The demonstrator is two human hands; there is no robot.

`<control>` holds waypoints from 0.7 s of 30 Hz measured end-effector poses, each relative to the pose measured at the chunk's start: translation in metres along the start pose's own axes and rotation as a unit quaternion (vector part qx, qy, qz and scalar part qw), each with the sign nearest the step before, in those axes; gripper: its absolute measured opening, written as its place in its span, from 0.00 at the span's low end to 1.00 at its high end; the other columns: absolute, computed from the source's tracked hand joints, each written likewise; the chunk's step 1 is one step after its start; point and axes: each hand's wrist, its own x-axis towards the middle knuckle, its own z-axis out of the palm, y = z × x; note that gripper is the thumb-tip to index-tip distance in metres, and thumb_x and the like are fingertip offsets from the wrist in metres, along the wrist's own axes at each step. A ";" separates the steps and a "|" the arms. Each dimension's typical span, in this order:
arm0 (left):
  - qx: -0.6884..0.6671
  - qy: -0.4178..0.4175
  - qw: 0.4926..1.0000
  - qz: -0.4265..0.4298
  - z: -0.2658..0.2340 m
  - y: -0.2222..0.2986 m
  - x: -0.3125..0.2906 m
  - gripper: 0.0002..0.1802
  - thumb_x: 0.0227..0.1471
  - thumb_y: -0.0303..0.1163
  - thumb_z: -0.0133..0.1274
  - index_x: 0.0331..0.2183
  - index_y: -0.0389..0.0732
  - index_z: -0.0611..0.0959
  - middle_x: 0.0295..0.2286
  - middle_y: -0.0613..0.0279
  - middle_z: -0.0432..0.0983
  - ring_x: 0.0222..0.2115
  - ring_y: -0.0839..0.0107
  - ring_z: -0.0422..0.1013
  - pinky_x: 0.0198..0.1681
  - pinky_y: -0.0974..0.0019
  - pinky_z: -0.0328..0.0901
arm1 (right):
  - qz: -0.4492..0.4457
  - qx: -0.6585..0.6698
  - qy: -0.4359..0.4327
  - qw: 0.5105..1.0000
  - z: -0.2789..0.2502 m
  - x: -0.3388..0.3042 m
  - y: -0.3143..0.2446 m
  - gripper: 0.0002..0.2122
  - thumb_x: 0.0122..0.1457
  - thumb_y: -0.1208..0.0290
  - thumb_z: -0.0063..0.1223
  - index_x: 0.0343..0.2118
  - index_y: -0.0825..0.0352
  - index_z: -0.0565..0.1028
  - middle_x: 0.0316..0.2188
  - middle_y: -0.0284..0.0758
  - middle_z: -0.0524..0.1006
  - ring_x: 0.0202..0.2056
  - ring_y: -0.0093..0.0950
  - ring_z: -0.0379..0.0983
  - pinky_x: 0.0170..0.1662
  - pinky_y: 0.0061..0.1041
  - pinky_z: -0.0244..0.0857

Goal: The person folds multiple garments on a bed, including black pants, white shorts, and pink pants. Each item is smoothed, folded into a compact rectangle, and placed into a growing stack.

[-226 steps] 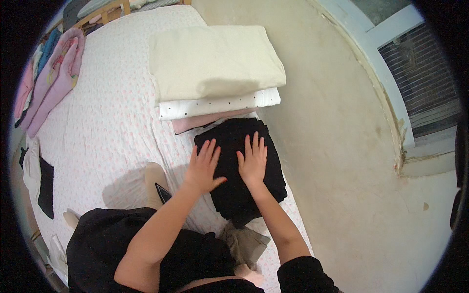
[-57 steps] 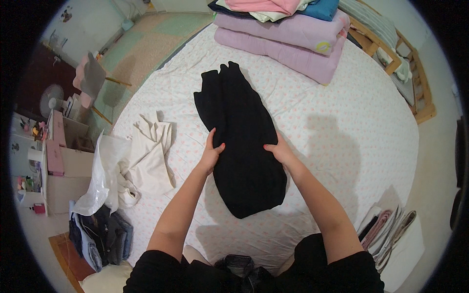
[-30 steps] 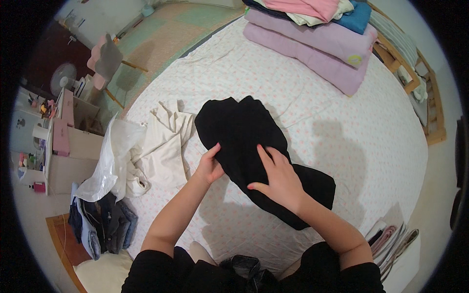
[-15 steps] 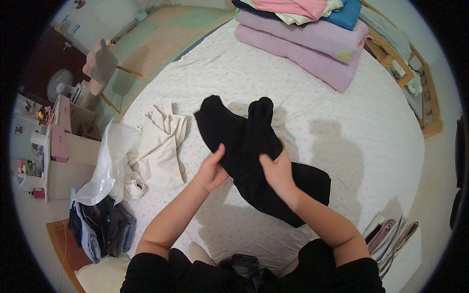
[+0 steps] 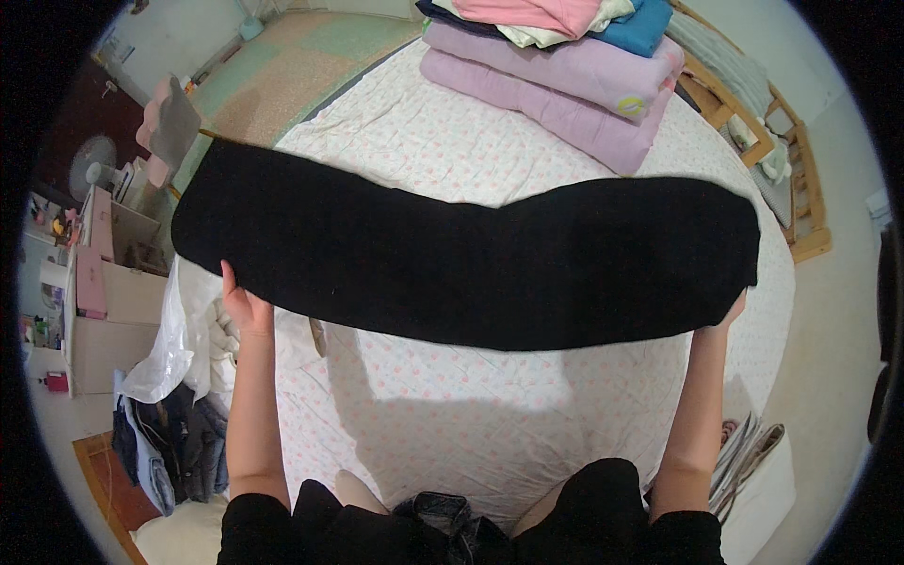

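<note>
Bed (image 5: 490, 438) beneath black cloth (image 5: 471, 273), chair (image 5: 171, 134) and probably fan (image 5: 95, 162) at left

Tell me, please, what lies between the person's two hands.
In the head view, a black cloth spans from the left hand to the right hand.

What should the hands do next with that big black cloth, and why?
Probably lower the black cloth gently onto the patterned white sheet, keeping it spread. The left hand holds it near one end and the right hand near the other; it looks raised, with a shadow below, and its far edge dips in the middle, so laying it down might help it lie flat.
</note>
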 end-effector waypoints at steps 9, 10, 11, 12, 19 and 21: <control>0.042 0.274 0.957 0.085 -0.066 0.009 -0.045 0.24 0.62 0.41 0.42 0.53 0.37 0.73 0.55 0.54 0.67 0.57 0.54 0.60 0.64 0.48 0.48 | 0.204 -0.066 0.204 0.955 -0.133 -0.038 0.089 0.23 0.63 0.54 0.39 0.55 0.63 0.67 0.54 0.36 0.69 0.54 0.35 0.66 0.57 0.37 0.61; 0.035 0.194 0.979 0.052 -0.063 0.003 -0.044 0.24 0.61 0.43 0.43 0.53 0.38 0.73 0.54 0.55 0.67 0.57 0.54 0.61 0.63 0.49 0.49 | 0.198 -0.055 0.198 0.959 -0.119 -0.045 0.087 0.25 0.63 0.50 0.38 0.56 0.63 0.67 0.55 0.35 0.69 0.55 0.34 0.65 0.58 0.35 0.59; 0.019 0.072 0.997 0.004 -0.059 -0.003 -0.042 0.25 0.61 0.44 0.44 0.53 0.38 0.73 0.54 0.55 0.68 0.56 0.55 0.62 0.63 0.49 0.50 | 0.190 -0.053 0.203 0.959 -0.101 -0.053 0.087 0.27 0.63 0.46 0.37 0.56 0.63 0.67 0.57 0.33 0.68 0.56 0.33 0.64 0.59 0.33 0.57; 0.039 0.180 0.983 0.013 -0.053 -0.011 -0.042 0.25 0.60 0.45 0.45 0.53 0.39 0.73 0.53 0.56 0.69 0.56 0.55 0.62 0.63 0.49 0.51 | 0.175 -0.048 0.197 0.963 -0.084 -0.066 0.087 0.33 0.62 0.40 0.33 0.62 0.61 0.58 0.62 0.33 0.61 0.61 0.34 0.58 0.64 0.33 0.49; 0.236 0.381 0.882 -0.146 -0.034 -0.073 -0.040 0.27 0.57 0.48 0.51 0.52 0.42 0.73 0.50 0.60 0.71 0.52 0.57 0.66 0.57 0.49 0.57 | 0.208 -0.031 0.184 0.960 0.002 -0.124 0.105 0.35 0.60 0.39 0.40 0.63 0.61 0.57 0.62 0.33 0.60 0.61 0.33 0.57 0.64 0.33 0.50; 0.247 0.396 0.872 -0.147 -0.034 -0.070 -0.036 0.27 0.57 0.47 0.51 0.53 0.42 0.72 0.51 0.59 0.71 0.51 0.57 0.66 0.56 0.49 0.57 | 0.204 -0.010 0.170 0.964 0.005 -0.126 0.113 0.26 0.63 0.55 0.47 0.59 0.64 0.61 0.56 0.37 0.66 0.55 0.36 0.63 0.59 0.37 0.56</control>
